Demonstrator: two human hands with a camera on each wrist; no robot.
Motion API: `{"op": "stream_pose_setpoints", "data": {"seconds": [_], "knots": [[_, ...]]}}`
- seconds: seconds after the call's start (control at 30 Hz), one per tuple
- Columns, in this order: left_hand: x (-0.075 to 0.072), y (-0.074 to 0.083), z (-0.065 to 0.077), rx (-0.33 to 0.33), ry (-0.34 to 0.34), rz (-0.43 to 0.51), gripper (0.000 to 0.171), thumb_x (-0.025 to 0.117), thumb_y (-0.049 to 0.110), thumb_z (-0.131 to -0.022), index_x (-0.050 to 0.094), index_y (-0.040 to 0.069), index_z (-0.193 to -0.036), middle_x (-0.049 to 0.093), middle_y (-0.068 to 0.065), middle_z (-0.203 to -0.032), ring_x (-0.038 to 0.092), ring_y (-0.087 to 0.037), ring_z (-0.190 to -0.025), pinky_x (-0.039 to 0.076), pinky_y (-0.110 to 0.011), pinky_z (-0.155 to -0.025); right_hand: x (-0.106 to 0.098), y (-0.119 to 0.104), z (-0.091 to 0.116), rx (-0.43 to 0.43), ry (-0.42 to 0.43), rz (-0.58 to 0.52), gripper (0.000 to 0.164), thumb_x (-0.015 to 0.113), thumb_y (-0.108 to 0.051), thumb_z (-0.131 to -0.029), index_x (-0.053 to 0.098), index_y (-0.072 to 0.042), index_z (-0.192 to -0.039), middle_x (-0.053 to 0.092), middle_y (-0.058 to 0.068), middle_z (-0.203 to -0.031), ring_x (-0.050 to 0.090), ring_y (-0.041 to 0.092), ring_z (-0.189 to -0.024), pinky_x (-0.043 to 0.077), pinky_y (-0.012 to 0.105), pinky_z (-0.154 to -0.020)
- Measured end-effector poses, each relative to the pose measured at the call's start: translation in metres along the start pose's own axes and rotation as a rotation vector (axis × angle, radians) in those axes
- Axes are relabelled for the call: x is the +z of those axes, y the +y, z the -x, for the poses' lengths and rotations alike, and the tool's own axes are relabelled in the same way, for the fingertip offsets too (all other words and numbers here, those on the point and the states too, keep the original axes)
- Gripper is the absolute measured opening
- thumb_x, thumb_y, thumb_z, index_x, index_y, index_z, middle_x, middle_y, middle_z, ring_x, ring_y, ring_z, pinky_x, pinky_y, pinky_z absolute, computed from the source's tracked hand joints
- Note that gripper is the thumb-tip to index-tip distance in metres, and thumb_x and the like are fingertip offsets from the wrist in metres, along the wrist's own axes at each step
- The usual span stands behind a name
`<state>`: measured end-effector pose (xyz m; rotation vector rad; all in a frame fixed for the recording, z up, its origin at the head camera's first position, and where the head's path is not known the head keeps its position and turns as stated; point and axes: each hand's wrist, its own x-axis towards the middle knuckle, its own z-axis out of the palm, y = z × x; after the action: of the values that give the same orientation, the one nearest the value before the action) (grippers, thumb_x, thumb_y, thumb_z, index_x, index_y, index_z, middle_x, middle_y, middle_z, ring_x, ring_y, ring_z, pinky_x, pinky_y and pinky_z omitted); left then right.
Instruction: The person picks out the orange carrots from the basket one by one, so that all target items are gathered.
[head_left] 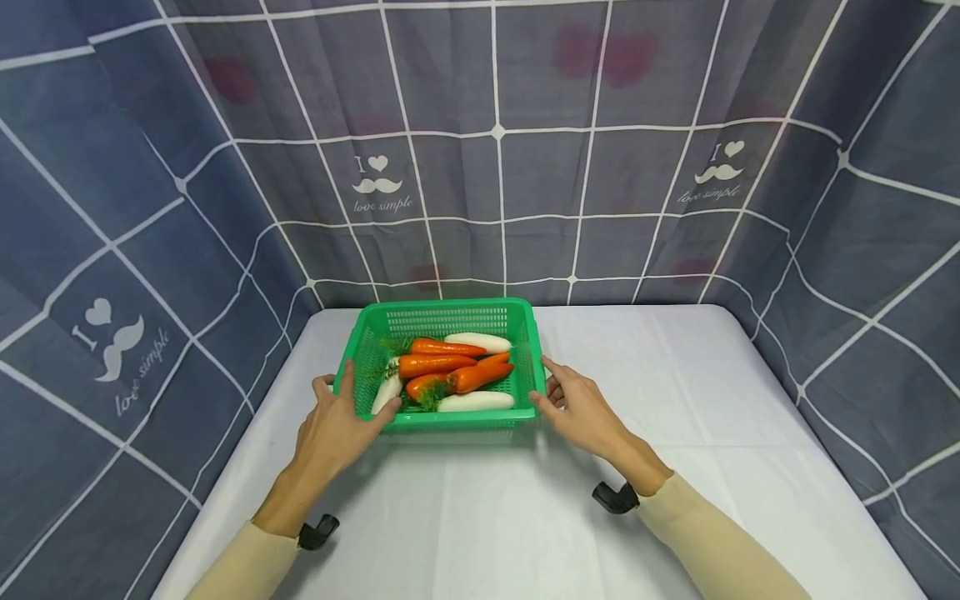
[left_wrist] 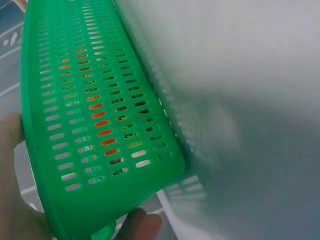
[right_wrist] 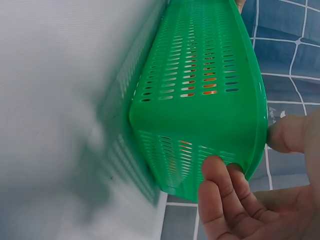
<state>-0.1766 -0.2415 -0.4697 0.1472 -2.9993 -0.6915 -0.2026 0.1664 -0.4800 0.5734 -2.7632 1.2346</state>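
Lettering (head_left: 120, 358) in white, well to the left of the green rectangular perforated plastic basket (head_left: 457, 421), reads "I", a heart, a moustache and "love simple" on a blue-grey cloth curtain (head_left: 45, 467) with white grid lines. At the basket's near left corner, the left hand (head_left: 337, 433), below a pale beige sleeve (head_left: 247, 562), is closed on the rim, its thumb along the near edge and a finger against the left side. Behind the basket and towards its left, the curtain carries a second white print (head_left: 378, 183) of the same words and drawings.

The basket sits in the far part of the white cloth-covered table (head_left: 487, 533); whether its base touches the cloth I cannot tell. Its walls are pierced by rows of small slots, its rim is smooth and glossy, and its corners are rounded. Inside it, from the left, white tapered radishes (head_left: 476, 402) lie around several bright orange carrots (head_left: 435, 365) with feathery green tufts at their left ends.

At the basket's near right corner, the right hand (head_left: 581, 412) grips too, thumb on the rim and bent fingers against the end wall. Behind the basket and off to its right, a third print (head_left: 718, 175) repeats "I" and "love simple".
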Motion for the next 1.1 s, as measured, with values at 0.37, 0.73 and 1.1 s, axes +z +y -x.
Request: {"op": "stream_pose_setpoints", "data": {"seconds": [0.37,0.73,1.1], "knots": [[0.009,0.02,0.012,0.025,0.001,0.029,0.128,0.068,0.083,-0.104,0.009,0.008,-0.188,0.034,-0.041,-0.165,0.056,-0.026,-0.058,0.046,-0.035,-0.049,-0.017,0.007,0.02,0.072,0.06,-0.009,0.068,0.077,-0.022,-0.114,0.052,0.008,-0.17,0.069,0.002,-0.097,0.061,0.013,-0.082,0.051,0.024,-0.072],[0.018,0.034,0.029,0.052,-0.007,0.04,0.127,0.071,0.079,-0.104,0.009,0.005,-0.188,0.033,-0.041,-0.166,0.055,-0.024,-0.056,0.046,-0.034,-0.047,-0.028,0.01,0.035,0.136,0.117,0.048,0.056,0.073,-0.024,-0.115,0.064,0.005,-0.163,0.071,-0.002,-0.086,0.058,0.009,-0.069,0.048,0.025,-0.07],[0.023,0.038,0.036,0.054,0.017,0.018,0.127,0.067,0.083,-0.104,0.013,0.005,-0.188,0.035,-0.038,-0.164,0.055,-0.022,-0.058,0.045,-0.032,-0.047,-0.035,0.009,0.038,0.158,0.126,0.085,0.048,0.073,-0.022,-0.115,0.068,0.004,-0.155,0.073,0.0,-0.085,0.062,0.011,-0.069,0.051,0.027,-0.07]]}}
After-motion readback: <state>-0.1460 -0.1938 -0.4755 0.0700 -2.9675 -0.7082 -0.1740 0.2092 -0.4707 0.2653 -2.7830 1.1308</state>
